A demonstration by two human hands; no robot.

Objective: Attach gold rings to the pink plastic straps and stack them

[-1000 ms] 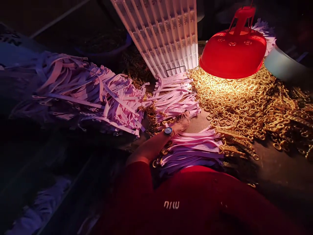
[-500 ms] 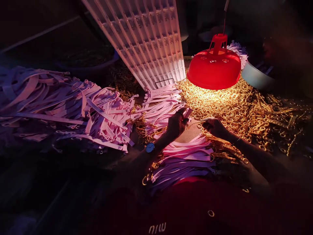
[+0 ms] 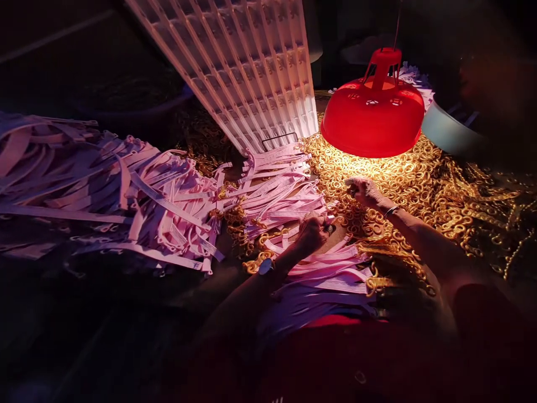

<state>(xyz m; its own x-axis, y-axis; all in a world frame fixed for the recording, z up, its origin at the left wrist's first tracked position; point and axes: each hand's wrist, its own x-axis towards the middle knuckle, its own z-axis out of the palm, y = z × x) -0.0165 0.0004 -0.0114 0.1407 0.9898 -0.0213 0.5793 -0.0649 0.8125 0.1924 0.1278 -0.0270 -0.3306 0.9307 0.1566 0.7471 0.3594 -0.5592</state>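
My left hand (image 3: pixel 314 230), a watch on its wrist, is closed over the near straps. The short end of a pink strap (image 3: pixel 330 218) pokes out at its fingertips. My right hand (image 3: pixel 366 191) is at the lit pile of gold rings (image 3: pixel 403 193), its fingers bent together. Whatever those fingers hold, if anything, is too small to make out. Between my forearms lies a layer of pink straps (image 3: pixel 335 268), some with gold rings at their ends. Another bunch of pink straps (image 3: pixel 281 193) lies just beyond my left hand.
A red lamp (image 3: pixel 373 123) hangs low over the rings. Behind the straps leans a ribbed white panel (image 3: pixel 251 73). A large heap of pink straps (image 3: pixel 168 201) spreads at the left. A pale blue tub (image 3: pixel 451 129) stands at the back right, with gold chain-like pieces (image 3: pixel 499 207) before it.
My right hand has moved away from my left, up and onto the ring pile. My left hand has come down and nearer to me. The view has shifted slightly.
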